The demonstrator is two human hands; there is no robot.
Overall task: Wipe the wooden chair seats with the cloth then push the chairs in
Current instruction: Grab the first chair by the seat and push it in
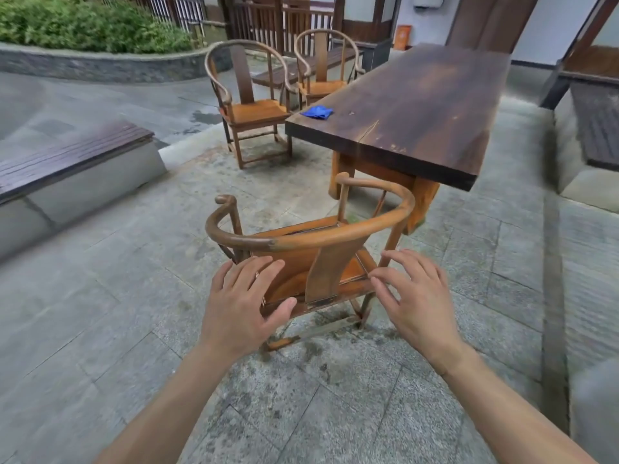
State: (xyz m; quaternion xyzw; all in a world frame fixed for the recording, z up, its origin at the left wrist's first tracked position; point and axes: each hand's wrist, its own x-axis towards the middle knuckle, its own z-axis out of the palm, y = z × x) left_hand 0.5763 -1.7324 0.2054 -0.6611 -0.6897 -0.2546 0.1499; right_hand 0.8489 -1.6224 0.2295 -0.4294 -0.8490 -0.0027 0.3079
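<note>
A round-backed wooden chair [311, 241] stands right in front of me, its back toward me, near the end of a long dark wooden table [418, 105]. My left hand [243, 301] and my right hand [413, 296] hover behind the chair's back with fingers spread, holding nothing. Whether they touch the chair I cannot tell. A crumpled blue cloth [317, 112] lies on the table's near left corner. Two more wooden chairs [249, 105] [321, 70] stand along the table's left side, set back from it.
A low bench [67, 155] with dark slats runs at the left. Stone paving [301, 380] lies underfoot. A raised ledge [589, 135] lines the right side. A planted bed [87, 25] and wooden railings stand at the back.
</note>
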